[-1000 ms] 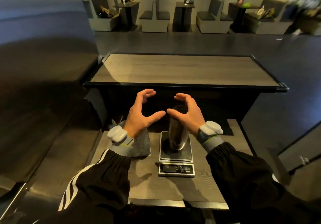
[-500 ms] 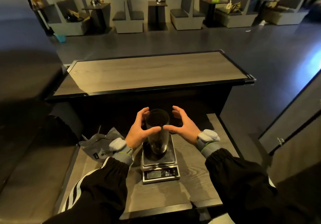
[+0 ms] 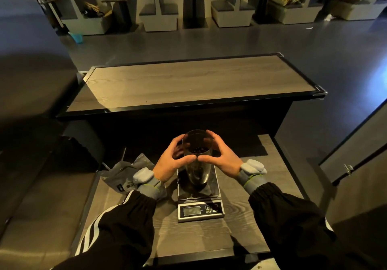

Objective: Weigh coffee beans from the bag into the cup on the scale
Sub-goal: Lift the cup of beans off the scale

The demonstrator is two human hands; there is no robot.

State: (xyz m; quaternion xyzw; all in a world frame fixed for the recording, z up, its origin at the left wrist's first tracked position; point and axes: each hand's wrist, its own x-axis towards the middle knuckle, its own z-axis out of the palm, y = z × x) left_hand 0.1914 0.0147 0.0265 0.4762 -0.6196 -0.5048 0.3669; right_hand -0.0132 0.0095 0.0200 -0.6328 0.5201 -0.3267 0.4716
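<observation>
A tall clear cup (image 3: 197, 144) with dark coffee beans in it stands on the steel platform of a small digital scale (image 3: 200, 204). My left hand (image 3: 170, 163) wraps the cup from the left and my right hand (image 3: 222, 156) from the right, thumbs nearly touching in front of it. A crumpled grey coffee bag (image 3: 123, 175) lies on the table left of the scale, partly behind my left wrist. The scale's display faces me; its reading is too blurred to make out.
The scale sits on a low wood-grain table (image 3: 194, 234). Behind it rises a higher counter (image 3: 192, 81) with a dark front panel. A dark bench runs along the left, and booths with small tables line the far wall.
Both hands have closed in from apart on either side and now clasp the cup. The camera view has tilted down and shifted.
</observation>
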